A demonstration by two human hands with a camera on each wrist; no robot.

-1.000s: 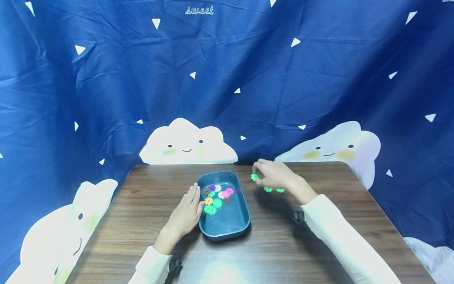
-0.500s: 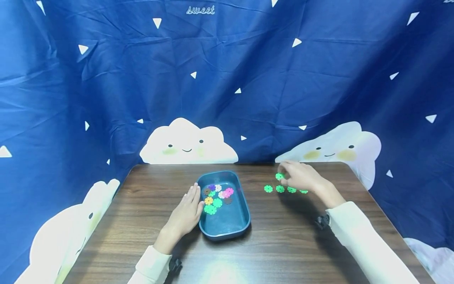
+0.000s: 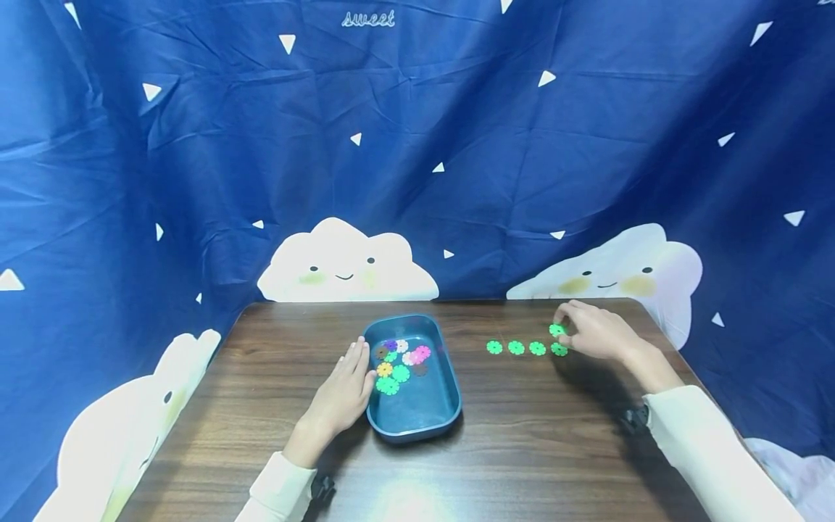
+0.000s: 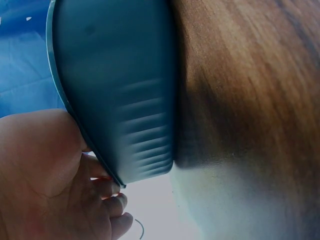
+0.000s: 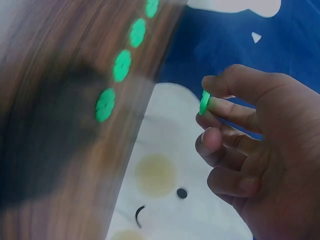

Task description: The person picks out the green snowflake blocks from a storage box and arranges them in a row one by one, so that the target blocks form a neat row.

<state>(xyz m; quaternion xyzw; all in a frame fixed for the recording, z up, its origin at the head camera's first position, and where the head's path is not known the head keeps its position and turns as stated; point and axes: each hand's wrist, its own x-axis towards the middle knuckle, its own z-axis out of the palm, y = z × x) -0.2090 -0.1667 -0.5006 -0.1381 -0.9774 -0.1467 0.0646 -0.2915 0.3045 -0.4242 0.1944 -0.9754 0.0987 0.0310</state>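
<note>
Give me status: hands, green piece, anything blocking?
Right hand pinches a green disc above the row of four green discs. Left hand flat against the blue tray. Nothing in the way.

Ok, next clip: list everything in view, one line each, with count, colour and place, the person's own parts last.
table: one, dark brown wood, fills the foreground.
tray: one, dark blue, centre of the table.
discs in the tray: roughly ten, mixed green, pink, purple, white, yellow, brown, at its far end.
row of discs: four, green, flat on the table right of the tray.
held disc: one, green, just above the row's right end.
backdrop: one, dark blue cloth with white triangles and clouds, behind the table.
left hand: flat against the tray's left wall.
right hand: fingers pinch the held disc.
</note>
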